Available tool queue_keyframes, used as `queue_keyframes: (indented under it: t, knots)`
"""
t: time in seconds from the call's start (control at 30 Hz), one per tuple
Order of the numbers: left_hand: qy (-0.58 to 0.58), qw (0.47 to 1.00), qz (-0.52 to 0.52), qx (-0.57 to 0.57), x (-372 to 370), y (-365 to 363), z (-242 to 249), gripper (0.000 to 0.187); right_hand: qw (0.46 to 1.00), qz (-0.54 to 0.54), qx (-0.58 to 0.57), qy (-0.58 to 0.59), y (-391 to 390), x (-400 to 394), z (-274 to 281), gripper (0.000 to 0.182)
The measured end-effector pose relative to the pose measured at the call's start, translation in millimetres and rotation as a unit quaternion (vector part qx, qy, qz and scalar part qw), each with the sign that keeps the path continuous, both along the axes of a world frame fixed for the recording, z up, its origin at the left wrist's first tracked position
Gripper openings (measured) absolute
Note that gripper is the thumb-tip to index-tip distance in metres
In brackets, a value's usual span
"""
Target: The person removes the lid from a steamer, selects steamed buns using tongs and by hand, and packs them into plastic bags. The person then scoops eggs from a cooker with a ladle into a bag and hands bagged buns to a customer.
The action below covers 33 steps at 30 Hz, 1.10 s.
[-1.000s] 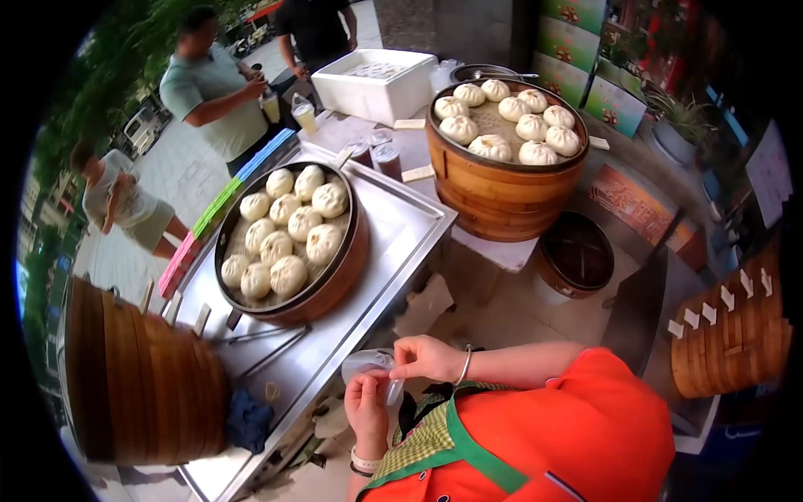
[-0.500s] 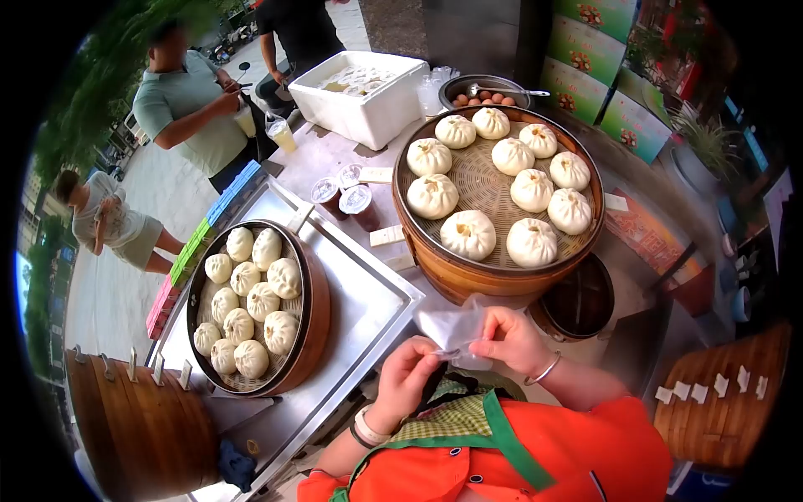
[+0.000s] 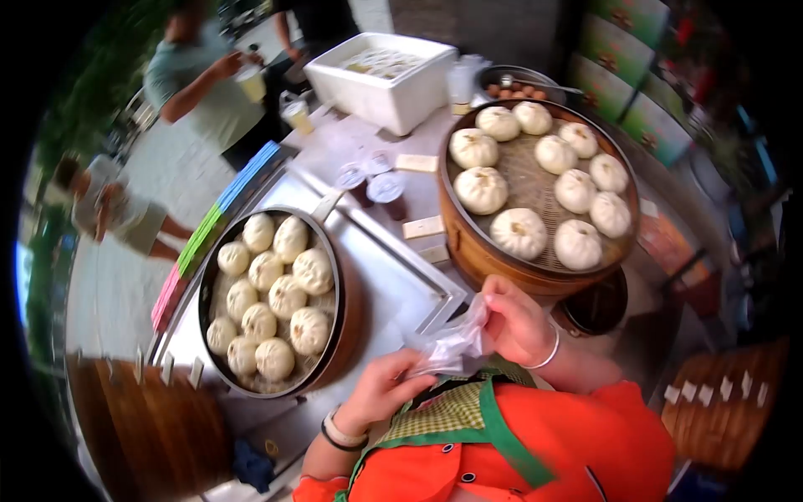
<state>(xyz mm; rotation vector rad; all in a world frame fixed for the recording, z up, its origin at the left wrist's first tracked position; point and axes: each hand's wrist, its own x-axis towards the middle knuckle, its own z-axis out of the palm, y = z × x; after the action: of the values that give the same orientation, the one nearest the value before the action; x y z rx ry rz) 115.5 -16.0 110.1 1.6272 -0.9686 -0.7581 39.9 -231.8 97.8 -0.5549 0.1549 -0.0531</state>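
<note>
A clear plastic bag (image 3: 456, 345) is stretched between my two hands in front of the apron. My right hand (image 3: 520, 325) pinches its upper right part between thumb and fingers. At its lower left edge is my left hand (image 3: 381, 389), thumb and fingers on the film; motion blur softens the fingertips. Beyond my right hand stands a large bamboo steamer (image 3: 493, 255) with several big pleated buns (image 3: 519, 233) inside. Left of my hands, a smaller round steamer (image 3: 339, 335) holds several smaller buns (image 3: 287, 295).
Lidded drink cups (image 3: 386, 192) and small white tags (image 3: 423, 227) lie between the steamers. Behind are a white foam box (image 3: 381, 88) and a metal bowl of eggs (image 3: 523, 88). People (image 3: 201, 92) stand across the counter. A dark pot (image 3: 595, 303) sits below the large steamer.
The view has shifted, so the steamers sit further right. My hands have moved apart somewhat, my right hand higher, and the plastic bag has been drawn out between them.
</note>
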Motion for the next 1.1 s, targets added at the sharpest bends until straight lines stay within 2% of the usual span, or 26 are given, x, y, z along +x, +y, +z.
queue_keyframes:
  t: [0.03, 0.07, 0.1, 0.13, 0.2, 0.23, 0.27, 0.3, 0.33, 0.37, 0.4, 0.43, 0.47, 0.5, 0.53, 0.6, 0.63, 0.67, 0.77, 0.8, 0.83, 0.87, 0.97, 1.03, 1.1]
  knots:
    - [0.16, 0.979, 0.034, -0.121, 5, 7, -8, 0.012, 1.0, -0.002, 0.024, -0.011, -5, -5, 2, 0.007]
    - [0.322, 0.917, 0.075, -0.222, 11, 9, -15, 0.011, 0.998, 0.004, 0.049, -0.024, -10, -12, 4, 0.009]
    - [0.357, 0.89, 0.083, -0.27, 15, 2, -7, 0.014, 0.995, 0.03, 0.084, -0.038, -18, -20, 2, 0.012]
    - [0.391, 0.858, 0.1, -0.318, 18, -4, 0, 0.018, 0.996, 0.01, 0.08, -0.039, -27, -31, 7, 0.012]
    - [0.296, 0.873, -0.099, -0.374, 48, -26, -1, 0.027, 0.989, -0.041, -0.092, -0.108, -55, -51, 22, 0.016]
    - [0.154, 0.944, -0.066, -0.283, 57, -34, 11, 0.036, 0.974, -0.11, -0.143, -0.135, -76, -61, 29, 0.018]
    - [-0.003, 0.98, -0.039, -0.196, 66, -52, 29, 0.036, 0.952, -0.176, -0.192, -0.163, -104, -71, 34, 0.02]
    - [-0.151, 0.982, 0.008, -0.116, 87, -71, 28, 0.031, 0.913, -0.269, -0.261, -0.161, -139, -80, 37, 0.023]
    - [-0.327, 0.941, 0.079, -0.041, 107, -92, 21, 0.03, 0.902, -0.321, -0.237, -0.167, -182, -94, 34, 0.016]
    - [-0.316, 0.94, 0.123, -0.028, 135, -114, 3, 0.038, 0.865, -0.442, -0.226, -0.071, -226, -101, 23, 0.012]
    - [-0.416, 0.898, 0.142, 0.019, 173, -132, -24, 0.05, 0.808, -0.549, -0.21, 0.025, -266, -107, 3, 0.015]
    - [-0.445, 0.882, 0.144, 0.053, 200, -148, -41, 0.056, 0.811, -0.546, -0.209, 0.021, -300, -118, -26, 0.015]
    - [-0.54, 0.828, 0.137, 0.068, 219, -164, -54, 0.06, 0.811, -0.552, -0.172, 0.089, -335, -124, -58, 0.022]
    - [-0.565, 0.807, 0.128, 0.116, 230, -179, -61, 0.058, 0.808, -0.551, -0.136, 0.157, -359, -116, -73, 0.029]
    - [-0.586, 0.784, 0.12, 0.166, 239, -194, -68, 0.056, 0.816, -0.541, -0.14, 0.148, -368, -102, -73, 0.029]
    - [-0.56, 0.805, 0.067, 0.183, 258, -219, -79, 0.047, 0.85, -0.514, -0.071, 0.085, -373, -86, -85, 0.031]
    - [-0.574, 0.792, 0.021, 0.209, 265, -225, -80, 0.032, 0.857, -0.503, -0.072, 0.084, -378, -81, -90, 0.031]
    - [-0.559, 0.803, 0.001, 0.206, 273, -229, -87, 0.021, 0.854, -0.509, -0.08, 0.075, -386, -82, -97, 0.031]
    - [-0.568, 0.808, 0.009, 0.156, 269, -223, -82, 0.014, 0.848, -0.511, -0.123, 0.064, -415, -89, -123, 0.03]
    - [-0.573, 0.806, 0.023, 0.147, 270, -217, -79, 0.013, 0.86, -0.498, -0.1, 0.043, -413, -88, -116, 0.031]
    - [-0.582, 0.801, 0.022, 0.138, 272, -209, -74, 0.012, 0.848, -0.514, -0.103, 0.08, -415, -83, -107, 0.032]
    - [-0.589, 0.799, 0.048, 0.109, 269, -198, -65, 0.011, 0.828, -0.533, -0.118, 0.124, -399, -70, -79, 0.031]
    - [-0.599, 0.784, 0.098, 0.129, 262, -138, -31, 0.01, 0.88, -0.457, -0.114, 0.059, -412, -45, -57, 0.03]
    - [-0.584, 0.785, 0.121, 0.167, 258, -75, -11, 0.01, 0.91, -0.396, -0.117, 0.033, -382, -5, -40, 0.029]
    - [-0.588, 0.767, 0.164, 0.198, 254, 0, -1, 0.011, 0.912, -0.381, -0.14, 0.06, -325, 59, -18, 0.027]
